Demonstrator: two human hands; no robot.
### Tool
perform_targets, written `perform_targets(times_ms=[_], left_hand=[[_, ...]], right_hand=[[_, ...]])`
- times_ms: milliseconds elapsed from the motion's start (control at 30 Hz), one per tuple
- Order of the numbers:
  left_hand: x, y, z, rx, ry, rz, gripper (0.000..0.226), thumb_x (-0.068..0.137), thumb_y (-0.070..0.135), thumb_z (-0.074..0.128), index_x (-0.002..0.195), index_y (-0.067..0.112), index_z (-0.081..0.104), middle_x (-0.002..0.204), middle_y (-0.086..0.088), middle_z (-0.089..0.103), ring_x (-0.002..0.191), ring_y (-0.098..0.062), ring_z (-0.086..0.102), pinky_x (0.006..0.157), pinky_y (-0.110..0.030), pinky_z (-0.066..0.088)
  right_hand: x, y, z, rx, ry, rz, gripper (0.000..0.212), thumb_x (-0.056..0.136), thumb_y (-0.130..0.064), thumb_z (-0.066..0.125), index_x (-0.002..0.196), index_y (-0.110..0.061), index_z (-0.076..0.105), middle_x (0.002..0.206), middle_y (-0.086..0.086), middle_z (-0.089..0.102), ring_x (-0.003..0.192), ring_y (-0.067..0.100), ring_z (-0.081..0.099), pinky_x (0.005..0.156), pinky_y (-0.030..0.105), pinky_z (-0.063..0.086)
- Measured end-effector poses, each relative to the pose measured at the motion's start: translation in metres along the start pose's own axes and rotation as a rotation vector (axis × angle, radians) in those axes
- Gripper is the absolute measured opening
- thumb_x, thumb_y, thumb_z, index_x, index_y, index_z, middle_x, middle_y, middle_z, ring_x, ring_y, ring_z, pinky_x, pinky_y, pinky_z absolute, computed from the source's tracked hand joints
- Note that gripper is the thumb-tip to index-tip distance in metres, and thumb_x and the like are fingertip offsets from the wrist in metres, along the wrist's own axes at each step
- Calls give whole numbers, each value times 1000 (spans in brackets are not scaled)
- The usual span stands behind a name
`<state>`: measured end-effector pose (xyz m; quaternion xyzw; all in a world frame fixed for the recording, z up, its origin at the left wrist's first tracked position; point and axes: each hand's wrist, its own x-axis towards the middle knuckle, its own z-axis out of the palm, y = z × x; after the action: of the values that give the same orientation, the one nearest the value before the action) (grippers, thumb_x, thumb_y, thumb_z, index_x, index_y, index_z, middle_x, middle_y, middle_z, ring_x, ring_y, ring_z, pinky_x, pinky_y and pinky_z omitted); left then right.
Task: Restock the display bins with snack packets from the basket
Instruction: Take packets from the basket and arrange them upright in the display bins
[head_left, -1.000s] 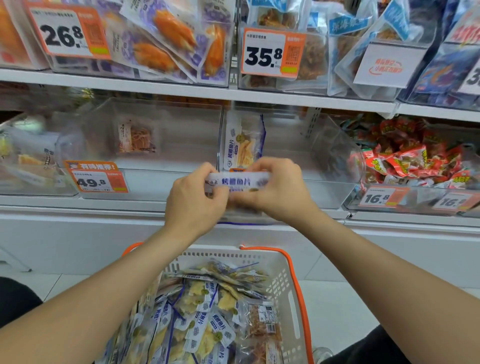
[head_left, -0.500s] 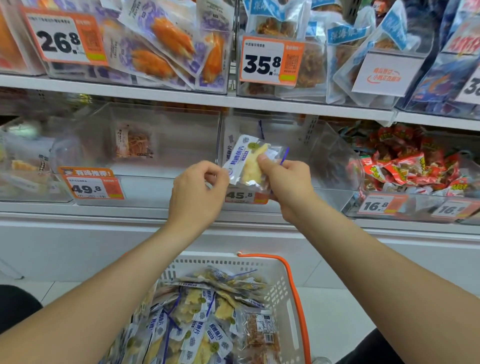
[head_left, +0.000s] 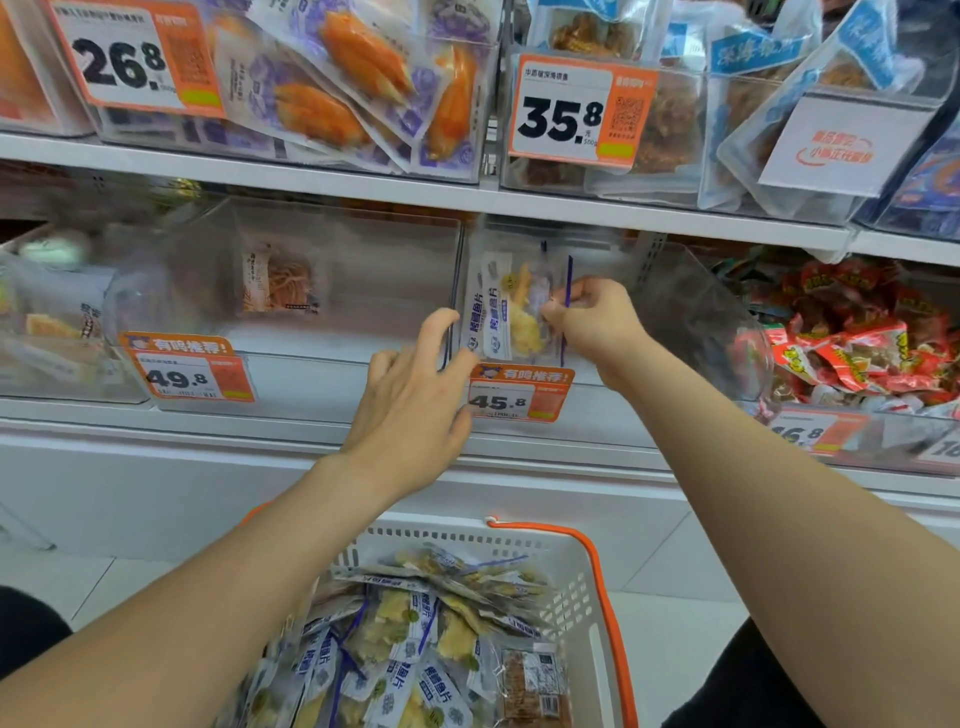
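We set a snack packet (head_left: 519, 312) into the display bin (head_left: 691, 317), right hand (head_left: 597, 325) pinching it, left hand (head_left: 410, 400) slack; next we should let go.

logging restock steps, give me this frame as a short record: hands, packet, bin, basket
right hand: pinches the packet by its right edge
left hand: open, fingers spread, holds nothing, at the bin front
packet: upright, inside the bin
bin: clear walls, price tag reading 45.8 on its front
basket: white, orange handle, below the arms, heaped with packets
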<state>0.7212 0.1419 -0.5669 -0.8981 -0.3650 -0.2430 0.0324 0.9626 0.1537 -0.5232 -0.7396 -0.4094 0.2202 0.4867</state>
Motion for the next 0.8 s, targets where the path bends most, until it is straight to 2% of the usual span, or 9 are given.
perform_targets(times_ms=[67, 267, 300, 367, 433, 667, 800], left_hand=[[1, -4, 1, 21, -1, 20, 31, 95, 32, 66, 122, 23, 53, 164, -9, 18, 90, -25, 57, 88, -42, 34], [0, -5, 9, 16, 21, 20, 29, 94, 33, 64, 118, 22, 53, 164, -10, 19, 99, -26, 57, 88, -44, 33], [0, -4, 10, 9, 23, 11, 28, 94, 33, 63, 118, 22, 53, 165, -10, 19, 102, -27, 57, 89, -45, 33], [0, -3, 12, -5, 27, -5, 28, 94, 33, 62, 118, 22, 54, 165, -9, 19, 109, -27, 56, 92, -46, 32], [0, -2, 14, -11, 34, -14, 29, 93, 33, 63, 118, 21, 55, 166, -9, 19, 112, -27, 56, 93, -46, 32], [-1, -2, 15, -7, 45, -12, 29, 94, 34, 63, 118, 21, 54, 165, -10, 20, 110, -26, 56, 95, -47, 32], [-2, -2, 15, -3, 42, -1, 31, 94, 34, 63, 119, 20, 53, 166, -11, 19, 109, -27, 55, 94, -48, 32]], right_hand=[[3, 3, 7, -12, -5, 10, 10, 90, -16, 80, 93, -15, 72, 96, 6, 76, 93, 23, 73, 86, 46, 63], [14, 8, 20, -128, 42, 38, 13, 81, -21, 89, 79, -23, 76, 91, -1, 76, 87, 16, 71, 84, 37, 61], [17, 10, 19, -176, 53, 31, 12, 81, -22, 89, 79, -22, 77, 88, -1, 75, 86, 15, 69, 80, 34, 60], [20, 12, 18, -307, 58, -8, 13, 84, -24, 85, 76, -18, 77, 79, 0, 73, 75, 14, 64, 63, 24, 50], [23, 15, 19, -399, 72, -25, 20, 85, -28, 83, 72, -15, 74, 73, 2, 70, 67, 17, 63, 51, 23, 41], [35, 24, 24, -430, 130, 10, 48, 79, -52, 84, 85, -6, 70, 77, 9, 69, 63, 24, 65, 48, 25, 41], [36, 25, 25, -452, 142, 4, 52, 79, -57, 83, 89, -8, 68, 79, 9, 70, 65, 26, 68, 51, 30, 51]])
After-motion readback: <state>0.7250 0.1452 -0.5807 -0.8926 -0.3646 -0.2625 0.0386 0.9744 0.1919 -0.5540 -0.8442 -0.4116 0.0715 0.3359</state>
